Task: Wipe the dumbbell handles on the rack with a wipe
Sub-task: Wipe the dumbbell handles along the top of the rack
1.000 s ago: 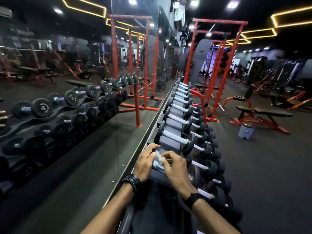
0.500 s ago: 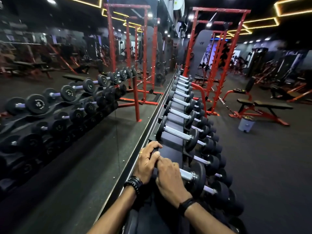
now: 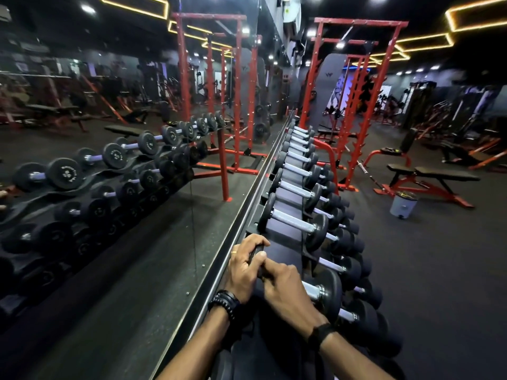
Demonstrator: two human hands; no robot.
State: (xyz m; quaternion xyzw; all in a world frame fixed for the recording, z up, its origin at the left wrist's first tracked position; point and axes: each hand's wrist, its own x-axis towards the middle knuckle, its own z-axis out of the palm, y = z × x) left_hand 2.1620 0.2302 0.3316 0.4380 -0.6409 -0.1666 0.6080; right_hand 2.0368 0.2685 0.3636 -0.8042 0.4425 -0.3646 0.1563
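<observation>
A long rack (image 3: 284,252) of black dumbbells with steel handles runs away from me along a mirror wall. Both my hands are on the nearest dumbbell (image 3: 329,294). My left hand (image 3: 244,267) grips its black left head with curled fingers. My right hand (image 3: 288,287) is wrapped round the handle, covering its left part; a short bare stretch of handle (image 3: 312,290) shows beside the right head. The wipe is hidden, and no part of it shows under my right hand. The dumbbell behind it (image 3: 293,222) lies untouched.
The mirror (image 3: 109,215) on the left reflects the rack. Lower rack tiers with more dumbbells (image 3: 354,270) jut out to the right. Red power racks (image 3: 354,105), a red bench (image 3: 433,174) and a grey bin (image 3: 403,205) stand on the dark floor.
A white wipe showed between my fingers a second ago; now my right hand covers it. My right hand has closed round the handle, leaving its right end bare. My left hand stays on the left head.
</observation>
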